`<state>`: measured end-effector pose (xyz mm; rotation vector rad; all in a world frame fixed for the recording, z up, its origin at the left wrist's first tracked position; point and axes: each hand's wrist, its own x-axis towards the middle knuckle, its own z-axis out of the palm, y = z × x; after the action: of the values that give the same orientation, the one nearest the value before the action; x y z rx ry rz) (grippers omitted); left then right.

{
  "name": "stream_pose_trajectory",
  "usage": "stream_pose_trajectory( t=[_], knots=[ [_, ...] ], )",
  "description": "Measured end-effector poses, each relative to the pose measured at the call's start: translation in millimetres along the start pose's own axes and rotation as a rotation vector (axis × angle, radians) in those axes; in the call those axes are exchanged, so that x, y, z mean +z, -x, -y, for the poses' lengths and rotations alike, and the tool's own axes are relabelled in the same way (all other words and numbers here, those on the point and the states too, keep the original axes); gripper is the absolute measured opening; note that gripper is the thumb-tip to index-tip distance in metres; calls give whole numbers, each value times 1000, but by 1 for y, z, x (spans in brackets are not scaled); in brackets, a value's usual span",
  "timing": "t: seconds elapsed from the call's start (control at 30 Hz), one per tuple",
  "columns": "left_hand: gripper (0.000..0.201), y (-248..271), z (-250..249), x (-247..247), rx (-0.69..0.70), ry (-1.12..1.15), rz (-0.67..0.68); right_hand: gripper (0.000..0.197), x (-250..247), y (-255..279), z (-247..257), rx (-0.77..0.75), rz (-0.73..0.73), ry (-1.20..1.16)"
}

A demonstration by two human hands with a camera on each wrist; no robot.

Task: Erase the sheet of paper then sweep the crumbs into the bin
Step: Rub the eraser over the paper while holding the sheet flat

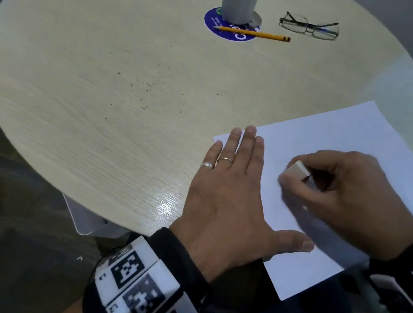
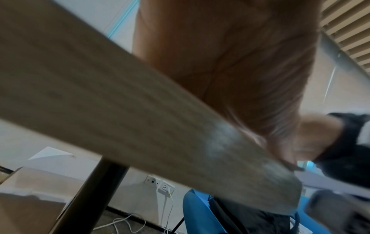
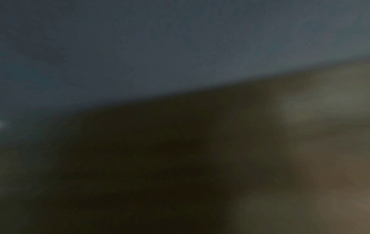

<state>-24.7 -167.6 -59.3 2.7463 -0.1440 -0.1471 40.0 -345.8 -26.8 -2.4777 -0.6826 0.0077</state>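
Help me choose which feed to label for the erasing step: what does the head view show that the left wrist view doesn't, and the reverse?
Only the head view shows the right hand gripping the eraser on the sheet of paper, the crumbs, pencil and glasses. Only the left wrist view shows the table leg, wall sockets and a blue chair. Both show the left hand lying flat on the table.

Left hand (image 1: 223,202) lies flat, fingers straight, thumb spread toward the right hand (image 1: 346,205), whose fingers are curled in a pinch.
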Motion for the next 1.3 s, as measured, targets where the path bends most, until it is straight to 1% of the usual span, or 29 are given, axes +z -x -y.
stream_pose_trajectory(
  t=[0.07,0.1,0.23,0.3,0.37,0.4,0.47,0.53,0.57,0.63,0.7,0.73,0.8,0.87,0.9,0.97,1.03,1.1,1.2,1.23,1.3],
  knots=[
    [148,0,-1,0,2,6,7,26,-8,-6,-9,31,-66,75],
    [148,0,-1,0,1,4,9,27,-7,-6,-9,30,-76,104],
    [143,1,0,0,0,-11,0,28,13,7,18,-95,-4,109],
    [145,0,-1,-1,-2,-12,5,28,6,1,5,-41,-15,39],
    [148,0,-2,-1,-7,-7,16,30,-4,-8,-6,6,-59,54],
    [148,0,-2,-1,-9,-7,16,32,-4,-10,-6,-3,-72,94],
    [146,0,-1,-1,-5,-5,6,32,4,-6,6,-57,-47,145],
    [142,0,-1,0,-4,-9,-7,33,15,2,21,-110,-20,125],
    [142,0,-1,0,-6,-13,-9,33,14,2,19,-97,-16,90],
    [147,0,-2,0,-6,-19,6,32,2,-6,3,-9,-27,32],
    [148,0,-2,0,-7,-18,13,32,-7,-11,-5,38,-74,80],
    [148,0,-2,0,-6,-16,11,33,-6,-11,-4,34,-86,117],
    [145,0,-1,1,-1,-14,-3,33,5,-7,9,-22,-73,159],
    [142,1,0,2,8,-12,-9,34,14,1,18,-58,-47,130],
    [143,1,0,1,13,-11,-1,33,11,1,15,-40,-35,119],
    [149,2,-1,-2,19,-9,26,33,-6,-5,-3,47,-25,163],
    [151,1,-2,-4,13,-6,22,33,-24,-10,-14,105,-52,222],
    [150,1,-2,-4,16,7,18,30,-25,-8,-7,74,-82,176],
    [147,0,-1,-3,14,-2,11,24,5,4,19,-49,-35,89],
    [146,0,-2,-3,13,-5,11,26,11,6,21,-63,-20,68],
    [146,0,-2,-3,18,-13,20,28,11,2,12,-16,-12,6]
  ],
)
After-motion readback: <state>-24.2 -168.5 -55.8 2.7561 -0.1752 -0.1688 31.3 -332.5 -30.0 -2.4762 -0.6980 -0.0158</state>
